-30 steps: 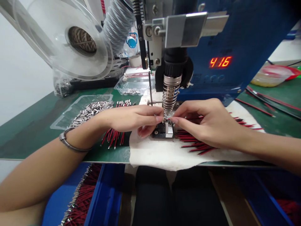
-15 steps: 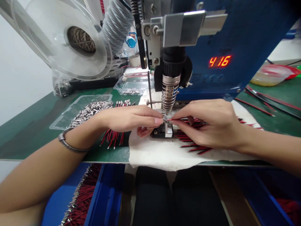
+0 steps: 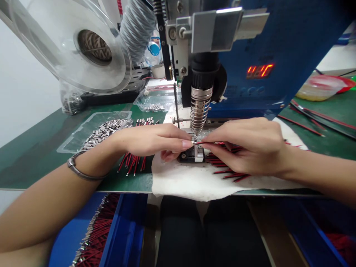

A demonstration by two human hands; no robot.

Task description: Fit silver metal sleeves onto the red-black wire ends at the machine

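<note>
My left hand (image 3: 155, 139) and my right hand (image 3: 247, 144) meet under the coiled metal tip (image 3: 198, 113) of a blue machine (image 3: 278, 48). My right hand pinches a thin red wire (image 3: 213, 142) and holds it level over a small metal fixture (image 3: 194, 154). My left hand's thumb and forefinger are pinched at the wire's left end, on a tiny metal piece I cannot make out clearly. Both hands rest over a white cloth (image 3: 189, 180). A pile of red and black wires (image 3: 228, 163) lies under my right hand.
A tray of small metal sleeves (image 3: 102, 129) and a bunch of finished wires (image 3: 133, 161) lie to the left on the green table (image 3: 30, 155). A clear reel (image 3: 75, 44) stands behind. Blue bins with wires (image 3: 97, 233) sit below the table's edge. The machine's red display (image 3: 260, 70) glows.
The right hand has brought a red wire to the fixture and holds it level there. The machine's display digits, 416 before, are changing. The left hand has hardly moved.
</note>
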